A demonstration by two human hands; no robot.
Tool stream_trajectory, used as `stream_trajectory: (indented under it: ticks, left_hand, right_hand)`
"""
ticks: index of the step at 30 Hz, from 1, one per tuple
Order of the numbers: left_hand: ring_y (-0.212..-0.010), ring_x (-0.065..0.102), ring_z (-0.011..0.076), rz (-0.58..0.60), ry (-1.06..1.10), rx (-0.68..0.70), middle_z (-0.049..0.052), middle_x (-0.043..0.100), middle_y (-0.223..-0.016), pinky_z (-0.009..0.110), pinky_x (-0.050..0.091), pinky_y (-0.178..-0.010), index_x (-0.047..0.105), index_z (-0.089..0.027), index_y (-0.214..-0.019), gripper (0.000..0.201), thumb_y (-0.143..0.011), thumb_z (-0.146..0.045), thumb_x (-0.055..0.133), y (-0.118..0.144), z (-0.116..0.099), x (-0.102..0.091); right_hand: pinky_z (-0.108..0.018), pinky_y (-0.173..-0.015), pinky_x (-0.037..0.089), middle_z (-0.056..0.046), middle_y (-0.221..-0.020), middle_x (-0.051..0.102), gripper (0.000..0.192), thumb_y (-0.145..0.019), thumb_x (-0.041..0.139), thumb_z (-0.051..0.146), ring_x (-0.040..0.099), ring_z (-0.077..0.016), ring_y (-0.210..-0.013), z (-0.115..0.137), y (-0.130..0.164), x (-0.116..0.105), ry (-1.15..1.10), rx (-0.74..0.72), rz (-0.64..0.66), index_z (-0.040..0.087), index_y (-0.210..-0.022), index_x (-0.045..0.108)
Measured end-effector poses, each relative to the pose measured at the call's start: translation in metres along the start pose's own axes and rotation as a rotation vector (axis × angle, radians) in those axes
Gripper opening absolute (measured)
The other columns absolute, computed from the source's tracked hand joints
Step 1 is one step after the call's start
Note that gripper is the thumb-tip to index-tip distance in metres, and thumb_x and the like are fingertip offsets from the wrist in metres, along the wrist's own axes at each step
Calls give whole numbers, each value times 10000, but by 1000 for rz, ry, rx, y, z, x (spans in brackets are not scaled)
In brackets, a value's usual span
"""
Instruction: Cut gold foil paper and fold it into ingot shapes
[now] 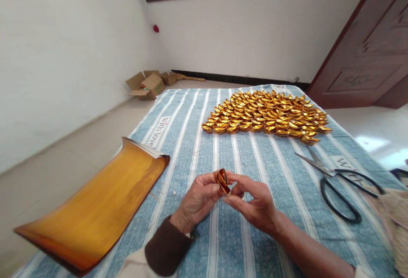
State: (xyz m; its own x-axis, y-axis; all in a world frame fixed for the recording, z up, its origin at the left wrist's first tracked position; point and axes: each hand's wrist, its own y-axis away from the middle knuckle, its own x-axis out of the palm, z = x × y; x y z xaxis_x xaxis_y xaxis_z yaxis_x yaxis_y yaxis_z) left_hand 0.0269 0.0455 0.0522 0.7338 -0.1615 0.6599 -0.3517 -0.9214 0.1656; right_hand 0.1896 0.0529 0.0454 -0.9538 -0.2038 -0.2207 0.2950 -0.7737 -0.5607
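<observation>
Right now I see both hands, left hand (198, 199) and right hand (255, 205), pinching a small folded gold paper piece (222, 180) above the striped cloth (191, 142), near the stack of gold sheets (98, 205).

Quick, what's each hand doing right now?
Left hand: closed, pinching the folded gold paper.
Right hand: closed, pinching the same gold paper from the other side.

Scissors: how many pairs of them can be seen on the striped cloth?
1. The scissors, with black handles, lie open on the striped cloth at its right side, near the gold paper ingots and to the right of the right hand. None other shows.
</observation>
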Motion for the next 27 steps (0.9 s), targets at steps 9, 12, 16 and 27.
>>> stream_trajectory:
  ticks: [9, 12, 16, 27]
  left_hand:
    - [-826, 633, 204, -199, -267, 165, 85, 718, -879, 303, 458, -835, 773, -135, -811, 150, -680, -208, 774, 0, 3, 1]
    - [-903, 620, 226, -187, -414, 228, 85, 707, -918, 315, 439, -883, 778, -151, -831, 119, -729, -188, 729, 1, 2, 2]
    - [-951, 614, 239, -224, -604, 320, 91, 705, -963, 310, 433, -901, 781, -161, -885, 154, -755, -161, 698, 4, -1, 9]
    - [-938, 616, 213, -374, -775, 482, 56, 702, -1046, 245, 456, -763, 764, -214, -945, 244, -755, -93, 671, 13, 5, 26]
  right_hand:
    - [-232, -543, 524, 31, -646, 640, 217, -866, 591, 247, 583, -104, -529, -9, 4, 1, 156, 5, -53, 211, -1076, 635]
    - [-249, -546, 529, 13, -678, 660, 135, -850, 615, 273, 602, -117, -553, -15, 6, 4, 51, 163, -78, 204, -958, 657]
    - [-268, -543, 540, -7, -703, 699, 199, -802, 682, 344, 640, -139, -572, -24, 6, 4, -302, 430, -78, 185, -917, 645]
    - [-221, -532, 481, -9, -674, 694, 246, -750, 756, 340, 621, -115, -552, -34, 0, 1, -791, 729, -2, 165, -891, 654]
